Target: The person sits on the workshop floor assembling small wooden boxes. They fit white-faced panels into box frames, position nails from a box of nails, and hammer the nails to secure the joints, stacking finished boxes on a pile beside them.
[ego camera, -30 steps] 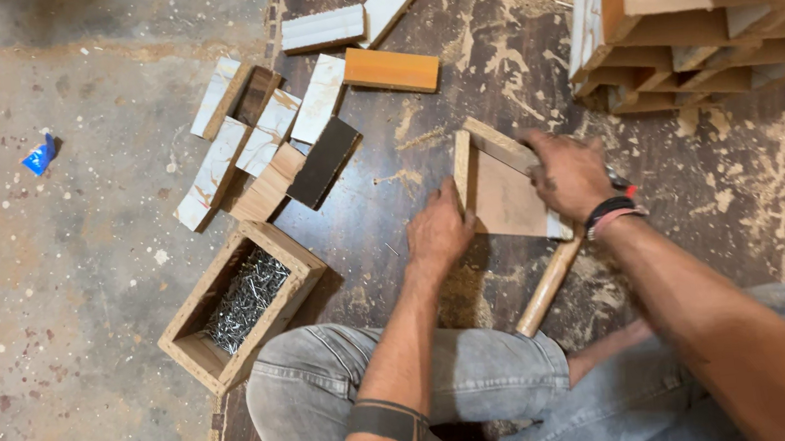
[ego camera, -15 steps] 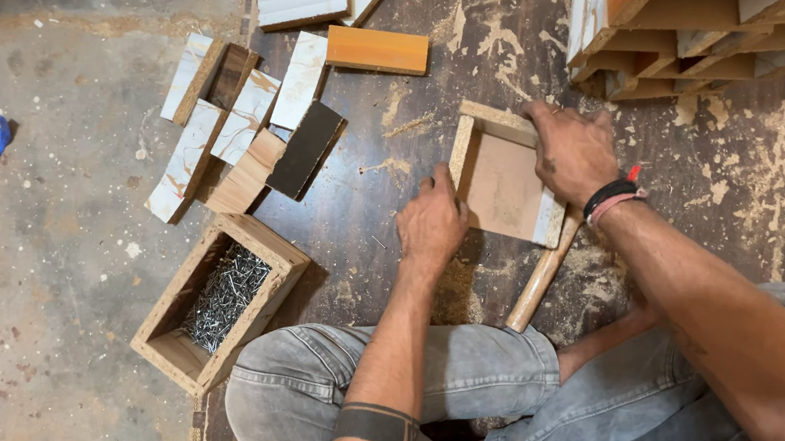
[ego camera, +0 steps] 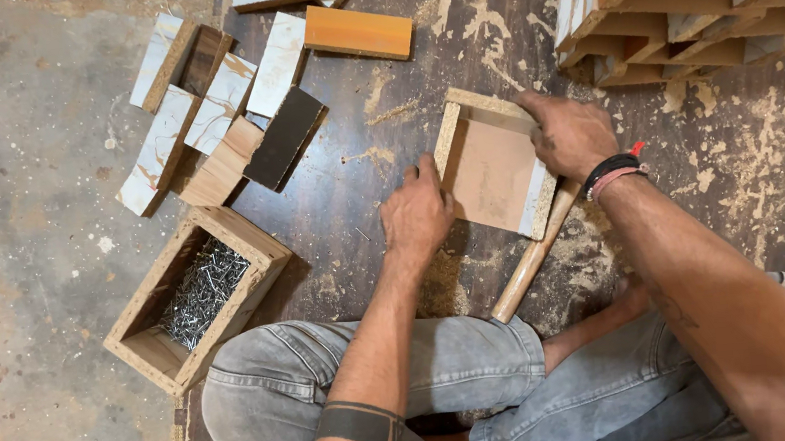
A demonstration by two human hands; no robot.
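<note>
A small open wooden box [ego camera: 494, 169], made of chipboard pieces, lies on the dark board in front of me. My left hand [ego camera: 418, 216] presses against its left side, fingers curled at the edge. My right hand [ego camera: 570, 134] grips its far right corner from above. A wooden handle [ego camera: 535, 259], probably a hammer's, lies under the box, pointing toward my knee.
A wooden box of nails [ego camera: 196, 295] sits to the left by my leg. Several cut board pieces [ego camera: 224, 112] and an orange block [ego camera: 358, 32] lie farther back. A stack of finished wooden boxes [ego camera: 680, 1] stands at the upper right. Sawdust covers the board.
Both hands have laid the small box flatter on the board and shifted grip; my left hand moved to its left side. The view has shifted slightly.
</note>
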